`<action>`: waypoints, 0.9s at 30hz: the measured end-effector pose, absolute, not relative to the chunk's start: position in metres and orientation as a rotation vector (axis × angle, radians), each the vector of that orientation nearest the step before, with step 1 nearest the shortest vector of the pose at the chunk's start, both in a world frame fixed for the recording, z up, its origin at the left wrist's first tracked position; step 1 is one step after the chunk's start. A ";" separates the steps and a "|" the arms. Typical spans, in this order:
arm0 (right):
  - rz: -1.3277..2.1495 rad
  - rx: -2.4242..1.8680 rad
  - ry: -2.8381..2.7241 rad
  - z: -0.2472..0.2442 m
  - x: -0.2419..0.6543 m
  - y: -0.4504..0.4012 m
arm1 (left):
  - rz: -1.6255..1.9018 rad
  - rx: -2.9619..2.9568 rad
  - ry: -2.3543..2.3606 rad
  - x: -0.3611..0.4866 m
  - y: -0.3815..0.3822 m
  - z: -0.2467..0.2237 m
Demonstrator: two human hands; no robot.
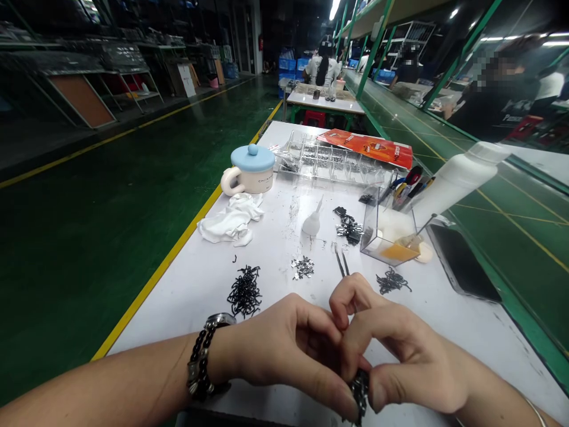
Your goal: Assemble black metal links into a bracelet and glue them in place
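Note:
My left hand [284,350] and my right hand [400,350] meet near the front of the white table. A small black, shiny part [359,394] is pinched between their thumbs and fingers, its exact kind partly hidden. Dark tweezers [341,261] stick out beyond my right hand's curled fingers, tips pointing away; whether the hand grips them or they lie on the table, I cannot tell. Beyond my left hand lies a pile of black curved pieces [245,290]. Small silvery pieces [303,267] sit in the middle, and thin black pieces [393,280] lie beyond my right hand.
A white dropper bottle [312,222] stands mid-table, near black flat parts [349,228]. At left are a white cloth [233,219] and a lidded mug [253,172]. A clear box [391,237], white bottle [462,178] and phone [464,261] line the right; a compartment tray [329,159] stands behind.

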State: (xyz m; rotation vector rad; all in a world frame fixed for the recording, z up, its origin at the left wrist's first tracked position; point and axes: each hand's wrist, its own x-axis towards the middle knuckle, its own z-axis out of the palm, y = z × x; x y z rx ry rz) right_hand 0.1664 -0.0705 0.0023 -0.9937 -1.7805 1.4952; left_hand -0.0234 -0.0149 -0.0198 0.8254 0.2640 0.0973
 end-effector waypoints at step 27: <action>1.545 -0.874 -1.527 -0.010 0.164 -0.063 | 0.210 0.519 0.224 -0.019 -0.028 -0.024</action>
